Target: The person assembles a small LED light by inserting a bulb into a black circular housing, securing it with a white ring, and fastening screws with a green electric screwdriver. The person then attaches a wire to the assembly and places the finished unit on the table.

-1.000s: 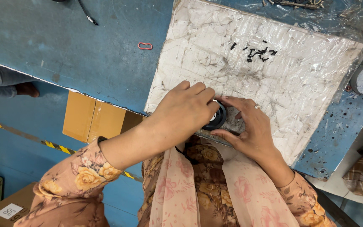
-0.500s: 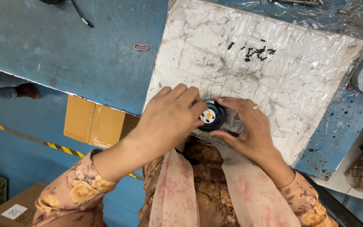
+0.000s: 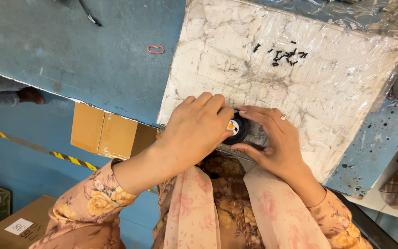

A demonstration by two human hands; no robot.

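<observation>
A small round black part with a white and orange centre rests at the near edge of a white, film-covered board. My left hand covers its left side, fingers curled over it. From the right, my right hand grips the same part, thumb underneath and fingers on top. A ring shows on one right finger. Several small black screws lie loose on the board, far from both hands.
The board lies on a blue worktable. A red rubber band and a black cable end lie on the table. Cardboard boxes stand below the table edge. Another person's arm shows at the far left.
My left hand has slid slightly to the left, uncovering the white and orange centre of the black part. Both hands stay on it.
</observation>
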